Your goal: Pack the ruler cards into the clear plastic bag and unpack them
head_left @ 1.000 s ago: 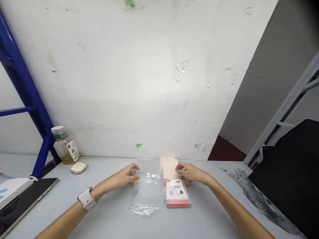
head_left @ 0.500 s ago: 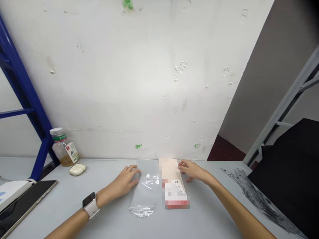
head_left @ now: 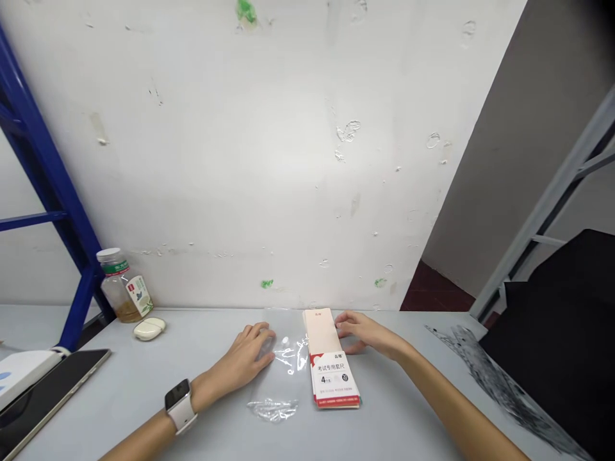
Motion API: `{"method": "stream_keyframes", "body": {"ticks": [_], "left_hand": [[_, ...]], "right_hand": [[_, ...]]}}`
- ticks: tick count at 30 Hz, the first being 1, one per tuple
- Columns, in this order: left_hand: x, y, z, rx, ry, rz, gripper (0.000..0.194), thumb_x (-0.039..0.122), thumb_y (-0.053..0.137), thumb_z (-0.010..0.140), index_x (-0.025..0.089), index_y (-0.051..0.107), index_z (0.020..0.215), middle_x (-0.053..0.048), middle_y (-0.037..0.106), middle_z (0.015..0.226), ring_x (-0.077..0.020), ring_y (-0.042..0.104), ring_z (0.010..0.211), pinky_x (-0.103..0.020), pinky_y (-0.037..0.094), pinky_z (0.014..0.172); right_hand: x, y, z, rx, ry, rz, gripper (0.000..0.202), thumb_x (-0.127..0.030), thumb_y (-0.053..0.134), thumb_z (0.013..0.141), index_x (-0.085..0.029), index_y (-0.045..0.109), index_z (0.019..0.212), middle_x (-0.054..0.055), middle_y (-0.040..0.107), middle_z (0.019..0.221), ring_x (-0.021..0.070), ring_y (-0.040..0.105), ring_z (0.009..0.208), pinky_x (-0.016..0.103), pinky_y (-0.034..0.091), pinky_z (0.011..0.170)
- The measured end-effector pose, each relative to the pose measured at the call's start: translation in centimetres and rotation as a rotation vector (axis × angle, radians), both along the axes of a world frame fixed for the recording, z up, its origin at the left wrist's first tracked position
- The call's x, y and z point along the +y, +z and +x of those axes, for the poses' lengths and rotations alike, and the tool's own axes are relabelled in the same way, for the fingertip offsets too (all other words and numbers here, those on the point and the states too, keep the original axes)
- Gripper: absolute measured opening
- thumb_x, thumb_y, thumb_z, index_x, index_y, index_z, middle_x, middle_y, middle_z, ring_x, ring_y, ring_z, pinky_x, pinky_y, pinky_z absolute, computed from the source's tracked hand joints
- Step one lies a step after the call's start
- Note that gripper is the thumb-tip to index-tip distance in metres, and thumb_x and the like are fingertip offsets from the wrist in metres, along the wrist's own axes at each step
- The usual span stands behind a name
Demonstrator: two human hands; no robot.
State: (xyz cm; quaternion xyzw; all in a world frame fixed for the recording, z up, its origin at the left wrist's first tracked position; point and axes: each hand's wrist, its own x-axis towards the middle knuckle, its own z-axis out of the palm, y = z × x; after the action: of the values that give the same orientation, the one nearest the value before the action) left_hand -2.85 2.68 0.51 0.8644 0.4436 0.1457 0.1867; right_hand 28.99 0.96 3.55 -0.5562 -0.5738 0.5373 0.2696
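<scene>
- In the head view, I see the left hand (head_left: 237, 362) open, its fingers loosely curved over the left edge of the clear bag (head_left: 277, 378).
- The right hand (head_left: 368, 334) is open too, fingers bent, with its fingertips at the upper right edge of the card pack (head_left: 331, 378); from here I cannot tell whether it presses on it.
- The card pack lies just right of the bag on the grey surface (head_left: 403, 410), its lower part white and red with printing (I can make out a "4").
- A watch (head_left: 180, 403) sits on the left wrist.
- Farther left, I see a jar (head_left: 125, 294) with a white lid near a small cream case (head_left: 149, 328), and a dark flat device (head_left: 48, 400) beside a white box (head_left: 22, 374).
</scene>
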Motion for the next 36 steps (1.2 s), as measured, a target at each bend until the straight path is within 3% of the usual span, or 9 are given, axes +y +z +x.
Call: {"method": "stream_keyframes", "body": {"ticks": [5, 8, 10, 13, 16, 19, 25, 29, 36], "left_hand": [[-0.1, 0.0, 0.2, 0.003, 0.034, -0.005, 0.037, 0.047, 0.044, 0.095, 0.028, 0.052, 0.126, -0.007, 0.046, 0.139, -0.0292, 0.042, 0.126, -0.048, 0.038, 0.105], [-0.5, -0.4, 0.5, -0.03, 0.048, 0.022, 0.044, 0.051, 0.044, 0.094, 0.029, 0.048, 0.132, -0.009, 0.04, 0.147, -0.0315, 0.034, 0.134, -0.053, 0.034, 0.108], [-1.0, -0.7, 0.9, -0.045, 0.022, 0.036, 0.046, 0.051, 0.045, 0.094, 0.029, 0.046, 0.135, -0.009, 0.035, 0.15, -0.0325, 0.03, 0.138, -0.055, 0.033, 0.109], [-1.8, -0.9, 1.3, -0.06, -0.043, 0.076, 0.047, 0.05, 0.046, 0.094, 0.031, 0.044, 0.137, -0.008, 0.033, 0.153, -0.0323, 0.029, 0.139, -0.055, 0.033, 0.11], [-2.4, -0.8, 1.5, -0.047, -0.083, 0.097, 0.049, 0.051, 0.048, 0.094, 0.032, 0.043, 0.139, -0.008, 0.032, 0.153, -0.0323, 0.028, 0.14, -0.054, 0.032, 0.111], [-2.7, -0.4, 1.3, -0.029, -0.097, 0.083, 0.053, 0.053, 0.048, 0.093, 0.032, 0.042, 0.141, -0.008, 0.03, 0.155, -0.0341, 0.026, 0.141, -0.057, 0.032, 0.11], [-4.0, -0.3, 1.7, 0.038, -0.135, 0.018, 0.075, 0.062, 0.063, 0.079, 0.032, 0.04, 0.144, -0.01, 0.025, 0.158, -0.0416, 0.02, 0.143, -0.063, 0.024, 0.113], [-4.8, -1.0, 2.6, 0.085, -0.139, 0.041, 0.086, 0.066, 0.066, 0.073, 0.032, 0.035, 0.146, -0.012, 0.026, 0.157, -0.0406, 0.018, 0.144, -0.066, 0.017, 0.113], [-5.1, -2.3, 2.7, 0.073, -0.086, 0.128, 0.07, 0.065, 0.057, 0.082, 0.03, 0.043, 0.141, -0.012, 0.027, 0.157, -0.0406, 0.021, 0.143, -0.066, 0.021, 0.112]], "right_hand": [[-0.3, 0.1, -0.1, -0.154, -0.028, 0.044, 0.031, -0.044, 0.057, 0.086, -0.022, 0.059, 0.108, 0.01, 0.057, 0.129, 0.028, 0.055, 0.119, 0.04, 0.052, 0.091], [-1.7, 0.3, -0.9, -0.288, -0.017, 0.116, 0.058, -0.046, 0.071, 0.074, -0.026, 0.054, 0.126, 0.01, 0.041, 0.148, 0.0348, 0.04, 0.133, 0.049, 0.037, 0.107], [-3.0, 0.3, -1.7, -0.454, 0.17, 0.19, 0.083, -0.053, 0.075, 0.067, -0.032, 0.042, 0.14, 0.005, 0.017, 0.161, 0.0372, 0.032, 0.139, 0.05, 0.034, 0.109], [-4.4, -0.1, -2.9, -0.555, 0.394, 0.178, 0.102, -0.048, 0.082, 0.056, -0.04, 0.033, 0.145, 0.001, 0.006, 0.163, 0.0381, 0.027, 0.142, 0.05, 0.031, 0.111], [-4.7, -0.5, -3.3, -0.571, 0.408, 0.211, 0.095, -0.044, 0.081, 0.059, -0.04, 0.037, 0.143, 0.0, 0.004, 0.163, 0.0348, 0.017, 0.146, 0.048, 0.027, 0.114], [-4.6, -0.7, -2.8, -0.509, 0.426, 0.219, 0.087, -0.045, 0.076, 0.065, -0.039, 0.038, 0.143, -0.001, 0.005, 0.163, 0.0314, 0.018, 0.147, 0.044, 0.028, 0.114], [-5.4, -1.4, -2.5, -0.444, 0.432, 0.353, 0.075, -0.043, 0.069, 0.075, -0.032, 0.041, 0.143, 0.002, 0.025, 0.159, 0.0287, 0.015, 0.147, 0.042, 0.017, 0.12], [-5.7, -2.3, -3.0, -0.443, 0.428, 0.46, 0.066, -0.041, 0.066, 0.077, -0.027, 0.047, 0.139, 0.006, 0.035, 0.154, 0.028, 0.024, 0.145, 0.044, 0.007, 0.122], [-6.2, -3.3, -3.0, -0.415, 0.367, 0.536, 0.061, -0.04, 0.064, 0.079, -0.027, 0.048, 0.137, 0.007, 0.031, 0.156, 0.0267, 0.025, 0.145, 0.047, 0.009, 0.122]]}}
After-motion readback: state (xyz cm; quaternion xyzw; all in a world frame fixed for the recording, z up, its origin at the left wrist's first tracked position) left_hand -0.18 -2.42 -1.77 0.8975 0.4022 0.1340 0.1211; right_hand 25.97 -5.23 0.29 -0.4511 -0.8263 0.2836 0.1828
